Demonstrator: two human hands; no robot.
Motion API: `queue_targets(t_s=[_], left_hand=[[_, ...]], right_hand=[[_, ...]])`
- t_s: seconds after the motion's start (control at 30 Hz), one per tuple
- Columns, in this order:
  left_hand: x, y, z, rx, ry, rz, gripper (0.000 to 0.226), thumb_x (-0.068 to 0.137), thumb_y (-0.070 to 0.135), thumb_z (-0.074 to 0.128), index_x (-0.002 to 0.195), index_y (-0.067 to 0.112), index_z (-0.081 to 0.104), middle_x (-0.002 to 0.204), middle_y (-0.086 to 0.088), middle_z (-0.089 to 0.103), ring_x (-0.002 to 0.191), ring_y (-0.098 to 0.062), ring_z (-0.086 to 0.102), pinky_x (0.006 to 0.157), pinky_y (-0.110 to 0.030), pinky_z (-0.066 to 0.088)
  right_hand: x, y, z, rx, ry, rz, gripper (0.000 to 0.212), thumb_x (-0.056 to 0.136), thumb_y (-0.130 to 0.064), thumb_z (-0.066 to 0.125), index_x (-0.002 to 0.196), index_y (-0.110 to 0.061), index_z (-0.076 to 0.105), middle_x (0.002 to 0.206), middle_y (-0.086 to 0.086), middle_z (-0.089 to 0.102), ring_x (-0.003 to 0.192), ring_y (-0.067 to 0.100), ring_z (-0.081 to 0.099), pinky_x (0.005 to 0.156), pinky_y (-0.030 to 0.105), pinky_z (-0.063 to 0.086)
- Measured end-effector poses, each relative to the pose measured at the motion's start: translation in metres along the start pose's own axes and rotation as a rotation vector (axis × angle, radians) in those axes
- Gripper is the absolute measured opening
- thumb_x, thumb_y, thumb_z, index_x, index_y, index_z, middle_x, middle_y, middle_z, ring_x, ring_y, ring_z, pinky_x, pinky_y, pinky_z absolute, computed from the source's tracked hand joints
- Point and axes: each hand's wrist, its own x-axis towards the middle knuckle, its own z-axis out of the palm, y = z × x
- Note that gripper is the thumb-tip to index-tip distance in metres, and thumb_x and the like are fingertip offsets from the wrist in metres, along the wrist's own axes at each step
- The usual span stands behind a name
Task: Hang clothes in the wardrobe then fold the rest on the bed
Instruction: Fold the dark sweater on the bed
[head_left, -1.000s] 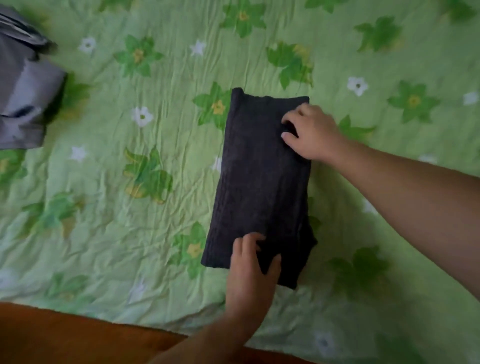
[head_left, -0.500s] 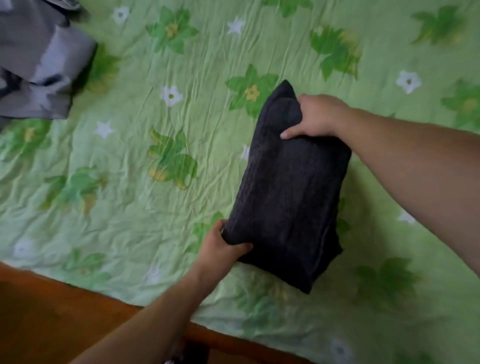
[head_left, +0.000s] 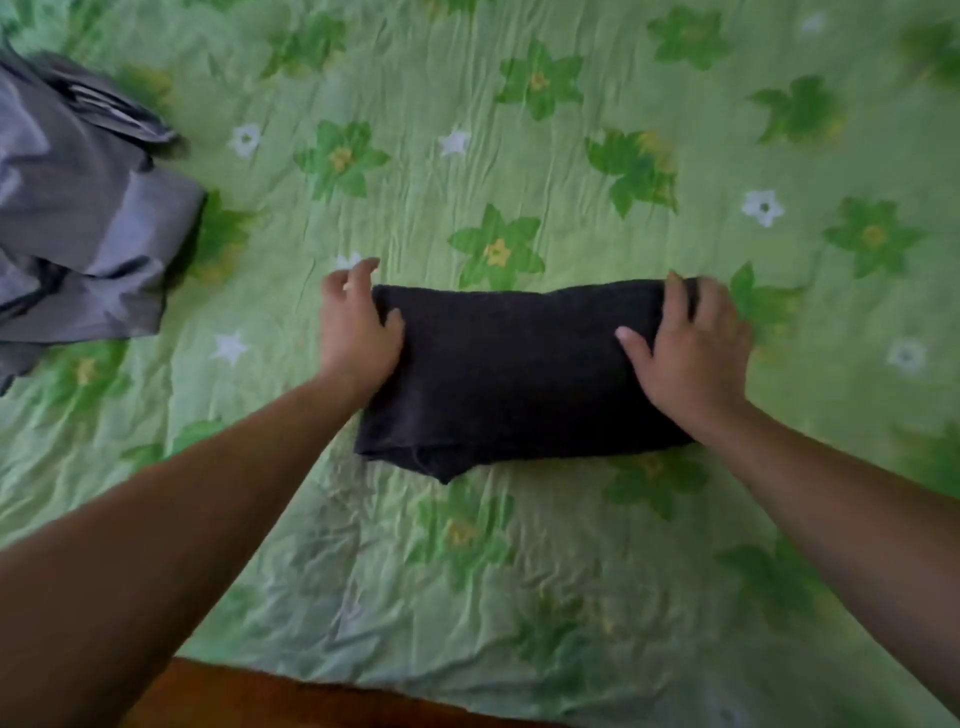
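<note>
**A:** Where does the piece being folded sit?

**B:** The dark folded garment (head_left: 519, 374) lies crosswise on the bed (head_left: 467, 597), about midway between the sides that show and some way back from the near edge. It rests flat on the flowered sheet, long side left to right.

**A:** And the hands?

**B:** One at each end. The left hand (head_left: 358, 338) grips the left end, thumb on top and fingers (head_left: 363, 267) curled round the far-left corner. The right hand (head_left: 685, 353) covers the right end, thumb spread on the cloth and fingers (head_left: 675, 296) bent over the far edge. Both hold the garment. That end is a little blurred, so I can't tell how far under they reach.

**A:** What could spoil it from here?

**B:** Mostly the near-left corner. A layer bulges out below the bundle's edge there, so the stack looks uneven. I'd guess a lift by the two ends alone would let the middle sag, and that loose layer could slide out and undo the folds. Dragging it instead might ruck up the wrinkled sheet and pull the bottom layer askew.

**A:** Anything nearby to mind?

**B:** A heap of grey clothes (head_left: 78, 234) lies toward the bed's far-left part, well apart from the bundle. Set carelessly on that lumpy heap, the bundle would probably tip open.
</note>
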Motion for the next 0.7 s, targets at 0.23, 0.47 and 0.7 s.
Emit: queue_targets(t_s=[0.23,0.47,0.7], left_hand=[[-0.069,-0.03,0.075,0.41,-0.163,0.287,0.068,0.095,0.072,0.022,0.155,0.05,-0.003,0.168,0.007,-0.006,0.154,-0.019,-0.011,0.114,-0.072,0.004],[-0.059,-0.029,0.078,0.378,-0.144,0.271,0.067,0.095,0.072,0.024,0.154,0.052,-0.002,0.166,0.01,-0.013,0.153,-0.015,-0.016,0.115,-0.069,0.001],[-0.081,-0.056,0.049,0.291,-0.159,-0.038,0.08,0.086,0.075,0.026,0.157,0.045,0.005,0.166,-0.017,-0.004,0.153,-0.032,-0.002,0.124,-0.049,0.01]], right_hand=[[-0.019,-0.048,0.058,-0.141,-0.197,-0.427,0.085,0.086,-0.088,0.004,0.158,-0.044,0.0,0.17,0.002,-0.003,0.155,0.032,-0.012,0.114,0.073,-0.005],[-0.013,-0.037,0.072,-0.019,-0.108,-0.436,0.079,0.093,-0.082,0.012,0.158,-0.038,0.018,0.169,0.003,0.008,0.156,0.026,-0.001,0.115,0.072,-0.002],[-0.028,0.034,0.061,0.017,-0.171,-0.179,0.073,0.095,-0.078,0.019,0.158,-0.046,-0.003,0.168,0.002,-0.014,0.155,0.021,-0.009,0.112,0.074,0.01]])
